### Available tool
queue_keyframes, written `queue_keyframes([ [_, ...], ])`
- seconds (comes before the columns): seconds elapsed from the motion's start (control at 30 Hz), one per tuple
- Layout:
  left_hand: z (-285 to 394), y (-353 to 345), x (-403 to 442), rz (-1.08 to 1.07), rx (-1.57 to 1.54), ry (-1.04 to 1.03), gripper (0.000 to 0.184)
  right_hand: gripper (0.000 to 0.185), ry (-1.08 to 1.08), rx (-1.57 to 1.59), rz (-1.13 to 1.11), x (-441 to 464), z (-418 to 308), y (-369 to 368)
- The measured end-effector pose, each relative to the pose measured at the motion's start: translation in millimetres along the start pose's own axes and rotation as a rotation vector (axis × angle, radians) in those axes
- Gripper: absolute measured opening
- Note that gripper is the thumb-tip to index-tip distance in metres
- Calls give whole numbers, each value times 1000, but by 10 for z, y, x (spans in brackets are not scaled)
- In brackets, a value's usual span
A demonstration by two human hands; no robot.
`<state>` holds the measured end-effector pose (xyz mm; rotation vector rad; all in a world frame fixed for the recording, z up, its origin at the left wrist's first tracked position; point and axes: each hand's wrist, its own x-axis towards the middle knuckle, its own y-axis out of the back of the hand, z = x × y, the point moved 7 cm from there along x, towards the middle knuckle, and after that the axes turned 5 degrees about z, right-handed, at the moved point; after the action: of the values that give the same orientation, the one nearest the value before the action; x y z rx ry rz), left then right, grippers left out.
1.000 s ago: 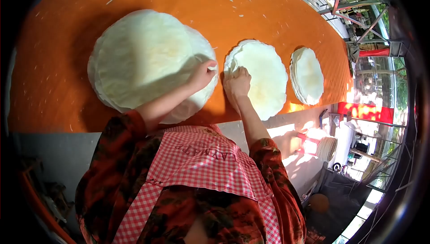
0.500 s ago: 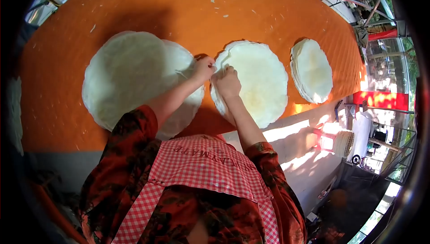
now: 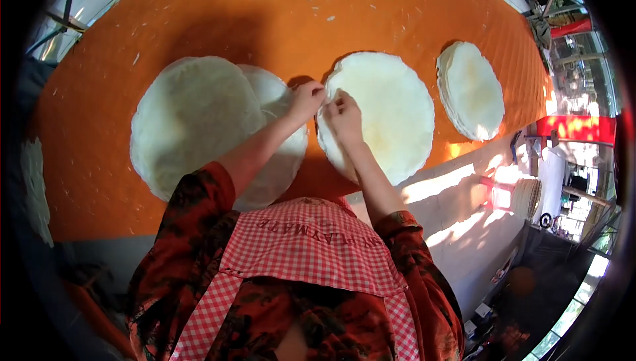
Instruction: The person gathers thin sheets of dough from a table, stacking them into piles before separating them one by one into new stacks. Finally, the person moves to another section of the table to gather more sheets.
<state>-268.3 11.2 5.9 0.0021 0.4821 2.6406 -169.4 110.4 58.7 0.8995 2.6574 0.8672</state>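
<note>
A stack of thin, round, pale sheets (image 3: 391, 116), like rice paper, lies on the orange tabletop (image 3: 291, 16). My left hand (image 3: 307, 101) is closed in a pinch at its left edge. Right beside it, my right hand (image 3: 346, 119) rests over the same edge with curled fingers, also pinching there. The fingers partly hide the bit of edge between them. Under my left forearm lie broad overlapping round sheets (image 3: 192, 122), whitish and slightly see-through, half in my shadow.
A smaller-looking stack of round sheets (image 3: 470, 89) sits farther right near the table's edge. Another pale sheet edge (image 3: 34, 188) shows at the far left. Small white scraps are scattered over the orange surface. A sunlit floor (image 3: 457, 228) lies beyond the table at lower right.
The view has shifted slightly, so the stacks appear moved. Both hands stay at the middle stack's left edge, with the right fingers a little higher along it.
</note>
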Motion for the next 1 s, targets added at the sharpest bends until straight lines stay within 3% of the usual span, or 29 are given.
queue_keyframes([
  [0.1,165,6,-85,-106,128,67,36,27,-81,340,81,-249,306,340],
  [0.17,253,-20,-145,-77,288,-1,43,18,-228,428,50,-579,637,492],
  [0.2,331,-25,-174,-154,335,102,56,16,-314,389,-19,-780,723,584],
  [0.3,305,-85,-100,-81,452,139,52,15,-479,426,-187,-1388,742,704],
  [0.43,355,-264,38,-162,250,177,35,15,-696,523,-280,-1928,861,687],
  [0.57,572,-442,56,-317,-10,253,25,18,-993,997,-260,-2186,1134,496],
  [0.73,887,-505,-211,-366,-174,364,33,33,-946,1231,-258,-2221,964,471],
  [0.83,672,-608,-144,-618,-195,382,39,35,-919,1409,-264,-2222,951,445],
  [0.93,805,-459,-221,-315,-445,726,36,35,-858,1649,-244,-2173,845,433],
  [1.0,794,-457,-205,-228,-402,759,36,34,-773,1785,-107,-2090,766,499],
])
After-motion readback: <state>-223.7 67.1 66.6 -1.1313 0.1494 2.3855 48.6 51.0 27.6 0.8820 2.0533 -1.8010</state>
